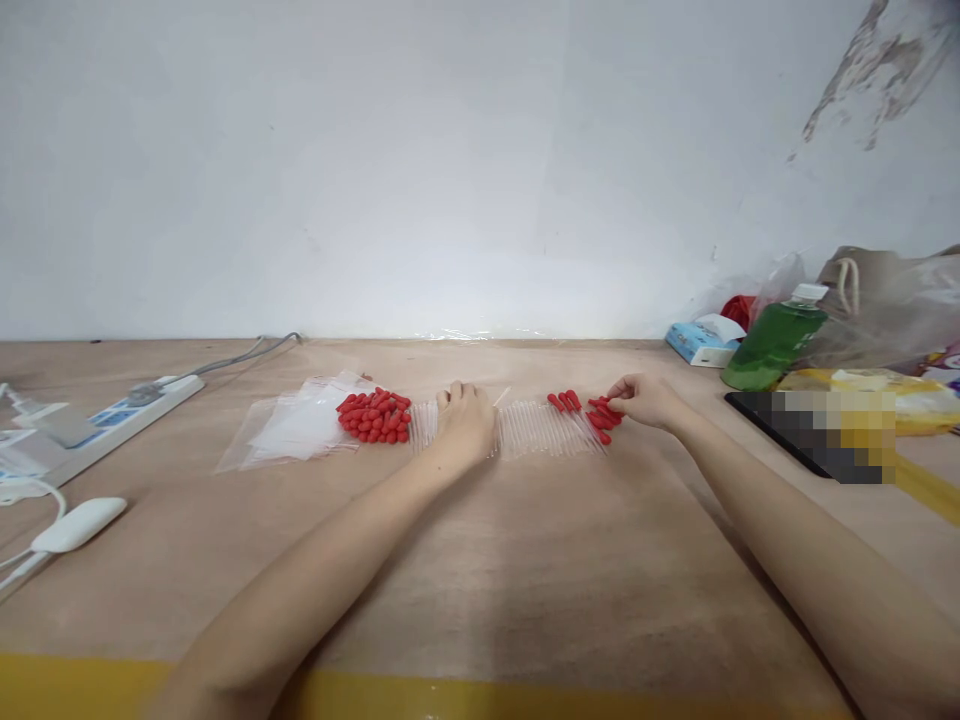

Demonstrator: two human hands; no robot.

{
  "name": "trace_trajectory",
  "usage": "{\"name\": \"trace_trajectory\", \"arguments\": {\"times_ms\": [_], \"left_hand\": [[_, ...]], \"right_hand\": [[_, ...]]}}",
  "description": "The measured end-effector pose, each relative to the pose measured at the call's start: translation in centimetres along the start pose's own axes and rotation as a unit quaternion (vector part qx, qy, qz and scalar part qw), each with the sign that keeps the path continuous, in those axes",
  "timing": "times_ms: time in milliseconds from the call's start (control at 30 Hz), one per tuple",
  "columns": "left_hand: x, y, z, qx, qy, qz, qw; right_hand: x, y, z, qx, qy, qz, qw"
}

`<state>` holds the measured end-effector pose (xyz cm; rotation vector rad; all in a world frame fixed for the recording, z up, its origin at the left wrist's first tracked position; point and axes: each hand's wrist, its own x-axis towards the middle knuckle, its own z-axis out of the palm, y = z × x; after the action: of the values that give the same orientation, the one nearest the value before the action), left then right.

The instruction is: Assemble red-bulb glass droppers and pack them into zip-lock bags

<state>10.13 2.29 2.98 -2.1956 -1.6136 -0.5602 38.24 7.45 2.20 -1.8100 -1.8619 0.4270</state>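
Observation:
My left hand (469, 420) rests over a row of thin transparent sticks (544, 430), fingers bent and close together. A single stick (502, 397) sticks out at a slant beside it; whether the fingers hold it is hidden. At the row's right end my right hand (646, 400) is closed, thumb and forefinger pinching a small red bulb-shaped piece (602, 401). More red pieces (602, 420) lie just below its fingertips, and a few others (564, 401) top the row nearby. Left of my left hand is a dense heap of red bulb-shaped pieces (373, 416).
Flat transparent bags (300, 425) lie left of the red heap. A power strip (112, 425) with plugs and a white cable piece (81, 524) sit far left. On the right are a tissue pack (701, 342), a green bottle (776, 340) and a dark, partly blurred flat object (765, 430).

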Motion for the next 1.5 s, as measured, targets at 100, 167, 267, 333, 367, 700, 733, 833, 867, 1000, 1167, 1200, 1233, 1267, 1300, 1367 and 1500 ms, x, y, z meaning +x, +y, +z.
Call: {"name": "trace_trajectory", "arguments": {"times_ms": [100, 167, 267, 333, 367, 700, 733, 833, 867, 1000, 1167, 1200, 1233, 1267, 1300, 1367, 1500], "left_hand": [[-1.9, -2.0, -0.8, -0.027, 0.019, 0.064, 0.997], [-3.2, -3.3, -0.8, -0.056, 0.018, 0.113, 0.992], [-4.9, -4.8, 0.0, -0.098, 0.038, 0.164, 0.981], [-5.6, -5.2, 0.7, -0.119, 0.063, 0.184, 0.974], [-5.8, -5.2, 0.9, -0.126, 0.072, 0.192, 0.971], [-5.8, -4.7, 0.2, -0.160, 0.073, 0.176, 0.968], [-5.9, -4.7, 0.1, -0.160, 0.072, 0.177, 0.968], [-5.9, -4.7, 0.2, -0.156, 0.069, 0.180, 0.969], [-5.9, -4.7, 0.2, -0.153, 0.066, 0.180, 0.969], [-5.9, -4.8, 0.5, -0.139, 0.055, 0.188, 0.971], [-5.9, -5.0, 0.7, -0.127, 0.064, 0.206, 0.968], [-6.0, -5.1, 0.7, -0.125, 0.064, 0.208, 0.968], [-6.0, -5.1, 0.7, -0.123, 0.065, 0.213, 0.967], [-6.0, -5.2, 0.7, -0.122, 0.065, 0.220, 0.966], [-6.0, -5.3, 0.7, -0.123, 0.068, 0.230, 0.963], [-6.0, -5.4, 0.8, -0.127, 0.078, 0.254, 0.956], [-6.0, -5.6, 1.2, -0.143, 0.090, 0.289, 0.943]], "right_hand": [[0.0, -0.1, 0.0, -0.003, -0.001, 0.000, 1.000], [0.1, -0.2, 0.0, -0.011, -0.004, -0.002, 1.000], [0.2, -0.2, 0.0, -0.023, 0.000, -0.009, 1.000], [0.2, -0.2, -0.1, -0.027, 0.003, -0.011, 1.000], [0.2, -0.3, -0.3, -0.025, 0.003, -0.014, 1.000], [-4.3, -5.7, 4.5, 0.125, 0.044, -0.222, 0.966], [-5.3, -6.5, 5.5, 0.117, 0.050, -0.257, 0.958], [-8.0, -8.3, 7.8, 0.140, 0.056, -0.301, 0.942], [-8.6, -8.7, 8.2, 0.153, 0.040, -0.307, 0.938], [-9.6, -9.3, 8.4, 0.197, 0.005, -0.308, 0.931], [-9.3, -9.2, 8.1, 0.217, -0.004, -0.296, 0.930], [-9.3, -9.2, 8.1, 0.218, -0.006, -0.293, 0.931], [-9.4, -9.2, 8.1, 0.220, -0.008, -0.292, 0.931], [-9.4, -9.1, 8.1, 0.222, -0.012, -0.294, 0.930], [-9.4, -9.1, 8.1, 0.223, -0.014, -0.297, 0.928], [-9.6, -9.1, 8.1, 0.220, -0.020, -0.304, 0.927], [-9.7, -9.0, 8.2, 0.200, -0.013, -0.309, 0.930]]}}
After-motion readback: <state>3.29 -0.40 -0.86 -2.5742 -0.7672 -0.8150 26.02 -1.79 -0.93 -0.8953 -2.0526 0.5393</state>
